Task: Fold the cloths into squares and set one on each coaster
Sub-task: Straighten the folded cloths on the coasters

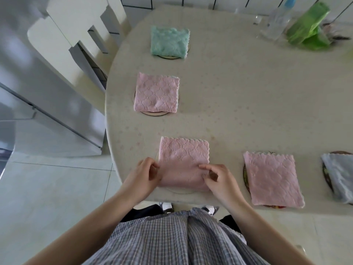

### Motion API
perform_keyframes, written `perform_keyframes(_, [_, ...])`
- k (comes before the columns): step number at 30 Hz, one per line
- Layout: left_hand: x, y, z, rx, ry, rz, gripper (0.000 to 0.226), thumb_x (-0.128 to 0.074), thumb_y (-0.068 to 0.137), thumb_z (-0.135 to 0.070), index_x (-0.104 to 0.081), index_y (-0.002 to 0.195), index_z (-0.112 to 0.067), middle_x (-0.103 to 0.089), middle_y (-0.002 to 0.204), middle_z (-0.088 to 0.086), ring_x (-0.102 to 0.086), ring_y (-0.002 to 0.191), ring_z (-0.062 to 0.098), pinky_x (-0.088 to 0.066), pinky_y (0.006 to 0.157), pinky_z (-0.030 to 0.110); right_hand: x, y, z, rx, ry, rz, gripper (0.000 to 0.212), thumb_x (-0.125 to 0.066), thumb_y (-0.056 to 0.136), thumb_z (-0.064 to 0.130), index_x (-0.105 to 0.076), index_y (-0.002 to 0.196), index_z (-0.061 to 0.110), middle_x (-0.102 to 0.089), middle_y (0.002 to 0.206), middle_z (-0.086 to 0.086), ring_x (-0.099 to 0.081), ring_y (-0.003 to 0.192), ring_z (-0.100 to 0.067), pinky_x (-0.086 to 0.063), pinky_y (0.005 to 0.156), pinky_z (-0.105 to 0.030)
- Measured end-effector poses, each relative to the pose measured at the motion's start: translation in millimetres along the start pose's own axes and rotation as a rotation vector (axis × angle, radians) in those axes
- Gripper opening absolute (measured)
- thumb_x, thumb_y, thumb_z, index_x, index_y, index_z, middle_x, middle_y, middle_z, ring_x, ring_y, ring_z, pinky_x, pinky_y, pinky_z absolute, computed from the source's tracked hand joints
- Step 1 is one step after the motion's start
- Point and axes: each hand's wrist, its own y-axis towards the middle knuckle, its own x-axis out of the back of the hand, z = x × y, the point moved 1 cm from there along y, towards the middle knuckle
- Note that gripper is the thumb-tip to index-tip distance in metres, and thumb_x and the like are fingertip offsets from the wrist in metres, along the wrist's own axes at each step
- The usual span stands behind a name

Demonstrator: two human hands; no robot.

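Two hands [147, 172] [217, 177] apparently pinch square pink cloth [184, 159].

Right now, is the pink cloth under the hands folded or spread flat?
Folded: the pink cloth forms a compact square with a doubled near edge, left hand and right hand pinching its sides.

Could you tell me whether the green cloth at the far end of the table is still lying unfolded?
No, the green cloth is already folded into a square and lies on a round coaster whose rim shows beneath its near edge.
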Motion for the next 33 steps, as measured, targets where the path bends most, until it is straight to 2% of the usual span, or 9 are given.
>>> perform_keyframes(4, [2,4,-13,-0.481,0.39,-0.148,0.029,-0.066,0.08,-0.024,-0.059,0.108,-0.022,-0.055,0.112,-0.006,-0.054,0.105,0.014,-0.047,0.091,0.037,3,-2,9,0.264,-0.248,-0.179,0.035,-0.067,0.079,0.01,-0.066,0.111,0.024,-0.05,0.107,0.009,-0.05,0.097,-0.008,-0.04,0.083,-0.02])
perform_keyframes(6, [-2,17,-18,-0.606,0.579,-0.049,0.051,-0.061,0.081,-0.039,-0.05,0.127,-0.02,-0.047,0.135,0.0,-0.041,0.127,0.02,-0.033,0.108,0.044,4,5,12,0.391,-0.37,-0.072,0.04,-0.064,0.081,0.018,-0.06,0.12,0.027,-0.048,0.131,0.006,-0.039,0.124,-0.014,-0.031,0.103,-0.034])
perform_keyframes(11, [1,44,-4,-0.494,0.812,0.235,0.086,-0.017,0.082,-0.073,0.018,0.145,-0.024,0.023,0.152,-0.005,0.027,0.137,0.01,0.011,0.114,0.049,9,28,-13,0.465,-0.748,0.224,0.07,-0.015,0.086,0.063,0.002,0.146,0.031,0.015,0.153,0.013,0.017,0.14,-0.006,0.004,0.114,-0.047])
perform_keyframes(14, [3,45,2,-0.472,0.891,0.299,0.087,-0.016,0.083,-0.074,0.031,0.139,-0.026,0.035,0.148,-0.007,0.036,0.133,0.007,0.017,0.111,0.05,12,33,-23,0.464,-0.858,0.273,0.072,-0.011,0.09,0.065,0.018,0.145,0.028,0.026,0.152,0.007,0.023,0.14,-0.013,0.009,0.112,-0.048])
perform_keyframes(17, [1,46,-4,-0.433,0.919,0.328,0.088,-0.013,0.082,-0.075,0.034,0.137,-0.027,0.04,0.145,-0.008,0.04,0.131,0.008,0.02,0.109,0.051,13,37,-23,0.502,-0.892,0.238,0.075,-0.009,0.089,0.069,0.009,0.147,0.025,0.015,0.156,0.004,0.012,0.143,-0.018,-0.004,0.113,-0.054])
perform_keyframes(20, [7,48,-9,-0.428,0.841,0.351,0.088,-0.018,0.08,-0.075,0.023,0.143,-0.029,0.03,0.15,-0.009,0.031,0.135,0.006,0.02,0.111,0.046,20,37,-17,0.478,-0.794,0.262,0.08,-0.008,0.083,0.075,-0.005,0.148,0.03,0.013,0.156,0.008,0.014,0.143,-0.011,0.006,0.114,-0.052])
perform_keyframes(23, [28,57,-9,-0.472,0.582,0.187,0.078,-0.027,0.083,-0.07,-0.015,0.147,-0.027,-0.015,0.154,-0.009,-0.007,0.142,0.009,0.002,0.117,0.041,23,35,0,0.468,-0.637,0.122,0.071,-0.019,0.084,0.074,-0.033,0.141,0.033,-0.014,0.154,0.01,0.005,0.143,-0.007,0.013,0.114,-0.042])
perform_keyframes(27, [79,103,10,-0.315,0.175,-0.111,0.057,-0.046,0.082,-0.054,-0.053,0.126,-0.019,-0.053,0.128,-0.001,-0.045,0.121,0.012,-0.031,0.104,0.025,0,61,39,0.432,-0.33,-0.061,0.063,-0.029,0.086,0.066,-0.052,0.127,0.026,-0.041,0.143,0.004,-0.027,0.137,-0.014,-0.019,0.114,-0.044])
perform_keyframes(33, [150,214,29,-0.101,-0.092,-0.136,0.031,-0.06,0.087,-0.018,-0.056,0.116,-0.011,-0.06,0.115,0.005,-0.057,0.094,0.011,-0.046,0.088,0.028,-31,132,98,-0.056,0.075,-0.197,0.041,-0.053,0.089,0.038,-0.05,0.127,0.022,-0.058,0.122,0.003,-0.056,0.109,-0.012,-0.04,0.085,-0.025])
